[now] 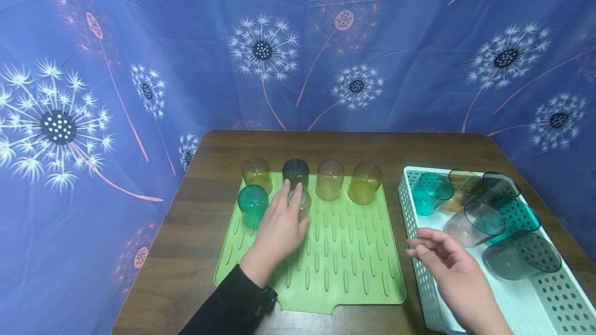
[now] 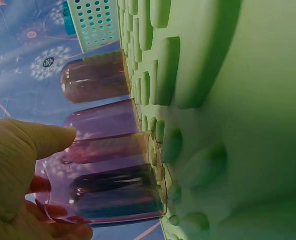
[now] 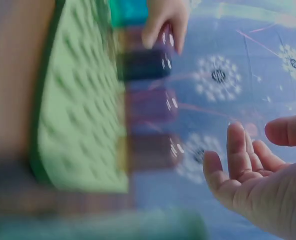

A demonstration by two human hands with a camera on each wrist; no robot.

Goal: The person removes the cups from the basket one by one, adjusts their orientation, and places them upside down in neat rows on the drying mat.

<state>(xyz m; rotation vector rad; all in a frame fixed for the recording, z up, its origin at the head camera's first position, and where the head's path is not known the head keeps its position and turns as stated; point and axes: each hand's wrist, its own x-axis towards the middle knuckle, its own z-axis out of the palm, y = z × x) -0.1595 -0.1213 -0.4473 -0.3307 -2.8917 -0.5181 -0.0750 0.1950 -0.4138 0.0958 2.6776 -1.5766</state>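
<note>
My left hand [image 1: 281, 224] reaches over the green drying mat [image 1: 344, 257] and holds a clear pinkish glass [image 1: 303, 204] by its upturned base. In the left wrist view, the thumb and fingers lie around that glass [image 2: 57, 172], whose rim is down at the mat. Left of it, a teal glass [image 1: 253, 206] stands upside down. Behind stand an amber glass [image 1: 257, 172], a dark glass [image 1: 295, 168], a pinkish glass [image 1: 330, 180] and a yellow glass [image 1: 365, 184], all inverted. My right hand [image 1: 449, 273], fingers loosely bent and holding nothing, hovers by the basket's left side.
A pale mint perforated basket [image 1: 410, 221] stands to the right of the mat. Inside it are several glasses, among them a teal glass [image 1: 430, 195], a clear glass [image 1: 470, 226] and a grey glass [image 1: 517, 257]. A blue dandelion-print cloth [image 1: 298, 102] hangs behind the wooden table [image 1: 172, 257].
</note>
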